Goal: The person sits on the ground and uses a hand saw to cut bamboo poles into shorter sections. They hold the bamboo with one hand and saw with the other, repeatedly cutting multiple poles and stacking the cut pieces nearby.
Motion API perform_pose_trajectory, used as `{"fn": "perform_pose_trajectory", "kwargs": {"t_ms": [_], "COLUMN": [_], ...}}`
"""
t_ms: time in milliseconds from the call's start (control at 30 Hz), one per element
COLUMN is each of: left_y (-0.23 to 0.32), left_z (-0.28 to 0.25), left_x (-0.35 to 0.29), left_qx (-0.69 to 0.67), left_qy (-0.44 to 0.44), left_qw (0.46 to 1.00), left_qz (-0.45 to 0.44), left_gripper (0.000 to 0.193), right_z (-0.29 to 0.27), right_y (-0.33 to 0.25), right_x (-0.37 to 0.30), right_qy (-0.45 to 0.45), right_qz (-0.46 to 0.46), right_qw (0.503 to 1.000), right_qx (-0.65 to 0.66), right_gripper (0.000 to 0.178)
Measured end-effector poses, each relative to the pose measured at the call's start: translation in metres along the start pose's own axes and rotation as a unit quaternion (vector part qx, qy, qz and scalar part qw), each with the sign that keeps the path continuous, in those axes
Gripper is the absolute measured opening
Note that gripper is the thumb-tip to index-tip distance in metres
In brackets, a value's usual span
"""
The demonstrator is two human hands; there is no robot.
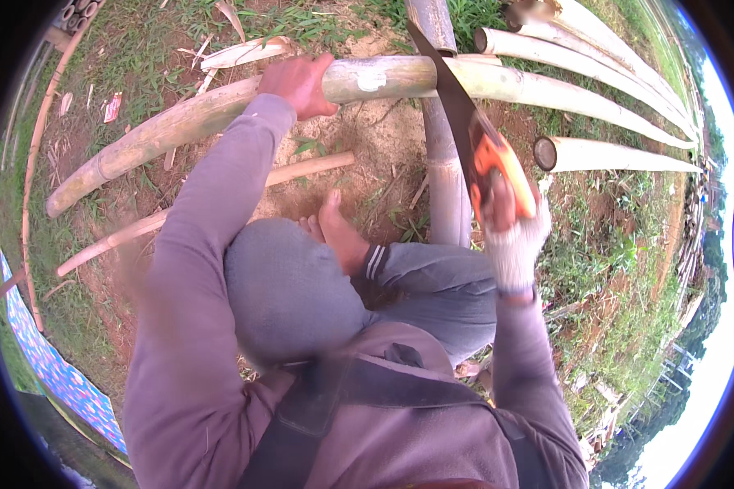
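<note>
A thick bamboo pole [196, 118] lies across the view from left to right. My bare left hand [298, 84] grips it from above, the thumb on its near side. In my right hand [514, 220], which wears a white knitted glove with bare fingers showing, is a handsaw [458, 110] with an orange handle and a dark blade. The blade lies across the bamboo, to the right of a pale patch on its skin. Beneath the pole, near the saw, a second bamboo pole [444, 175] runs away from me as a support.
Several cut bamboo poles [579, 69] lie at the far right, with another pole [620, 155] nearer. A thin stick [310, 169] rests on the ground by my bare foot [338, 232]. Pale sawdust [375, 134] covers the soil under the pole. A patterned blue sheet [61, 367] lies at left.
</note>
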State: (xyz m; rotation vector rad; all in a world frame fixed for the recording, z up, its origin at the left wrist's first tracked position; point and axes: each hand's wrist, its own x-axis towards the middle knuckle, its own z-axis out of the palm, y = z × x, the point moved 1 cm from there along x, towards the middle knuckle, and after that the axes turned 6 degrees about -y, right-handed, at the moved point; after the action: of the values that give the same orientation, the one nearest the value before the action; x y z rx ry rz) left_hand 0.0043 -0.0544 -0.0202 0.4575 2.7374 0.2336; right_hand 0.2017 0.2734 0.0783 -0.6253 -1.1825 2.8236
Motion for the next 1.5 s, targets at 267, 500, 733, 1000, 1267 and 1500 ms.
{"fn": "perform_pose_trajectory", "kwargs": {"t_ms": [267, 500, 733, 1000, 1267, 1500], "left_y": [-0.012, 0.001, 0.0, 0.003, -0.011, 0.005], "left_z": [-0.01, 0.0, -0.017, -0.002, -0.014, 0.007], "left_x": [-0.002, 0.001, -0.01, 0.002, -0.005, 0.006], "left_qx": [-0.002, 0.01, -0.033, -0.008, -0.008, 0.008], "left_qy": [0.009, 0.023, 0.02, 0.009, 0.018, 0.019], "left_qw": [1.0, 1.0, 0.999, 1.0, 1.0, 1.0], "left_qz": [0.004, -0.008, 0.013, 0.0, 0.007, 0.02], "left_gripper": [0.085, 0.083, 0.077, 0.085, 0.081, 0.086], "right_z": [0.024, -0.013, 0.011, -0.012, -0.007, 0.016], "right_y": [0.017, 0.022, 0.031, 0.028, 0.022, 0.008], "right_x": [0.024, 0.004, 0.071, 0.008, -0.009, -0.029], "right_qy": [0.008, -0.007, -0.033, 0.005, -0.04, 0.014], "right_qz": [-0.212, -0.117, -0.204, -0.156, -0.082, -0.156], "right_qw": [0.844, 0.96, 0.803, 0.944, 0.948, 0.761], "right_qx": [-0.493, -0.254, -0.56, -0.292, -0.304, -0.629], "right_gripper": [0.028, 0.031, 0.019, 0.03, 0.03, 0.033]}}
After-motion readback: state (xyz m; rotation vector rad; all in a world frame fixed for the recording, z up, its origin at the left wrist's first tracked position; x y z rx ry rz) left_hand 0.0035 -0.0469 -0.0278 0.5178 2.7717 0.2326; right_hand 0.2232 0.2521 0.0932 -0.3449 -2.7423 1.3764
